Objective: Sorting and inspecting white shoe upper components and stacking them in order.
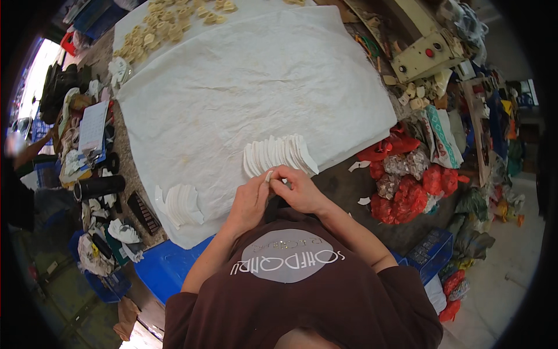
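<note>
My left hand [250, 200] and my right hand [297, 189] meet in front of my chest, at the near edge of a white cloth [244, 110]. Both are closed around a small white piece [268, 177]; only its tip shows between the fingers, so its full shape is hidden. Just beyond my hands, a row of thin, curved white pieces [280, 155] lies packed side by side on the cloth. A second fanned group of similar curved white pieces [182, 205] rests on the cloth's near left corner.
Many small yellowish parts [154, 29] are scattered at the cloth's far left. A machine box with a red button [429, 53] stands far right. Red plastic bags [407, 195] lie right. A black cylinder [99, 187] and clipboard [93, 127] sit left, a blue crate [430, 250] lower right.
</note>
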The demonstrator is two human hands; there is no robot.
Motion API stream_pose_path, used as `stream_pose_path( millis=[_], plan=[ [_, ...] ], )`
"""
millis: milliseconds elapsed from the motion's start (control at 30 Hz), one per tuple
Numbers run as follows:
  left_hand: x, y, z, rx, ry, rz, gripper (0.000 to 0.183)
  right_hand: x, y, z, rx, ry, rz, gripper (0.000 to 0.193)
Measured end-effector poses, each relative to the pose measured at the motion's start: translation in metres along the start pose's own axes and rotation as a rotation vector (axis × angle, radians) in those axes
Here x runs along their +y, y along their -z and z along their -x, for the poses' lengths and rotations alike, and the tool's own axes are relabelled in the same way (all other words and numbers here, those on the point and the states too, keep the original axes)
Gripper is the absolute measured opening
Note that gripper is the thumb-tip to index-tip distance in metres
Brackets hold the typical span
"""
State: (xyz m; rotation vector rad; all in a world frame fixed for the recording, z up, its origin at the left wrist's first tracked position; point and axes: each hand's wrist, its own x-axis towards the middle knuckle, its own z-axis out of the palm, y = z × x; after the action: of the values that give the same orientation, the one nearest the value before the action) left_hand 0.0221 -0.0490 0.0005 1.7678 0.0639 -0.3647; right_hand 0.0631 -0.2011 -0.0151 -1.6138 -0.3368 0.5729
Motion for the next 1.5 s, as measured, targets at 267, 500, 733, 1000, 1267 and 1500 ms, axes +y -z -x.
stream_pose_path(
  millis=[267,500,733,1000,1267,1500],
  plan=[
    [-0.005,0.011,-0.004,-0.080,-0.107,-0.164,0.029,-0.001,0.004,-0.004,-0.024,0.100,0.108,0.012],
    [-0.009,0.004,-0.005,-0.005,-0.172,-0.288,0.024,0.001,0.005,0.000,-0.020,0.071,0.116,0.010],
    [-0.015,-0.001,-0.009,0.033,-0.081,-0.221,0.020,0.006,0.005,-0.001,0.003,0.086,0.161,0.011],
    [-0.040,-0.002,-0.015,0.351,-0.008,-0.054,0.031,-0.003,0.000,0.006,-0.043,-0.112,0.073,0.009],
    [-0.029,0.001,-0.011,0.148,-0.032,0.097,0.032,-0.010,-0.005,-0.007,0.205,0.397,0.512,0.026],
    [-0.028,-0.002,-0.011,0.063,-0.009,0.112,0.031,-0.003,0.002,-0.004,0.141,0.415,0.559,0.014]
  ],
)
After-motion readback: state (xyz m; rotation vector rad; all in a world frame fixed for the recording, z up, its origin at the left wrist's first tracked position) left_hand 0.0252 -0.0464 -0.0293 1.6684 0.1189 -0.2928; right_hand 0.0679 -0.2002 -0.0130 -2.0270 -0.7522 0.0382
